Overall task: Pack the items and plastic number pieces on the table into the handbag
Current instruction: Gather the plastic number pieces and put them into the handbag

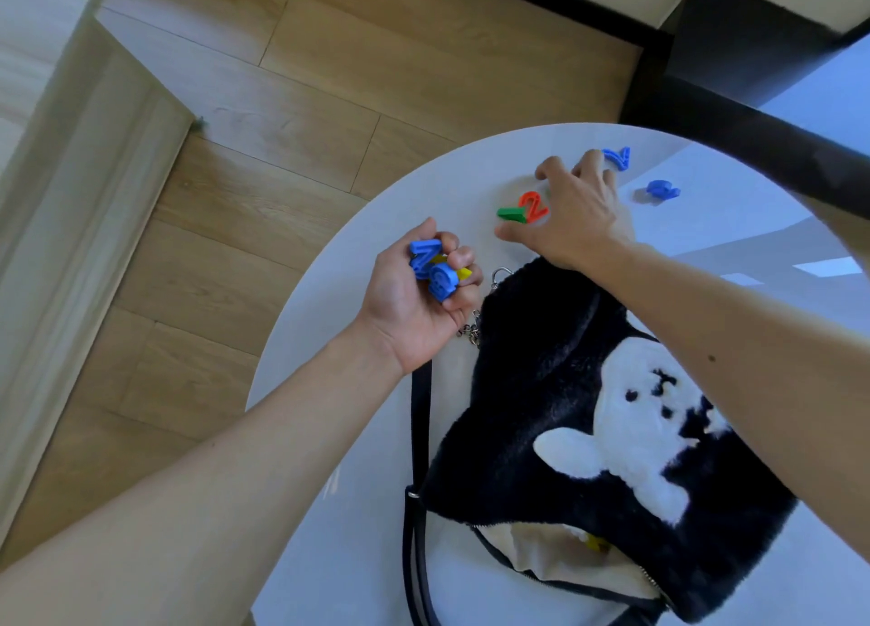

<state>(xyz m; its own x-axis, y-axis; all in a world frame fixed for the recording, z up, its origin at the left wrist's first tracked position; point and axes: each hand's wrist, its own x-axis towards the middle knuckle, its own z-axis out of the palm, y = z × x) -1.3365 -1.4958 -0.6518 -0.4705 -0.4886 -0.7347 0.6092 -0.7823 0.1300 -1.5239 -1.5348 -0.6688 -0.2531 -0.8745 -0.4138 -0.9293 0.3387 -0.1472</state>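
With blue pieces (430,267) gripped in the left hand (414,314), the light, stiff red 2 (534,206) is probably best pinched edgewise by the spread fingers (550,167) of the right hand (579,220).

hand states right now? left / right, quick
Left hand: closed, gripping blue number pieces and a yellow piece.
Right hand: open, spread over the red 2, not gripping it.

Fluffy plush handbag (541,390), glossy white table (367,507)
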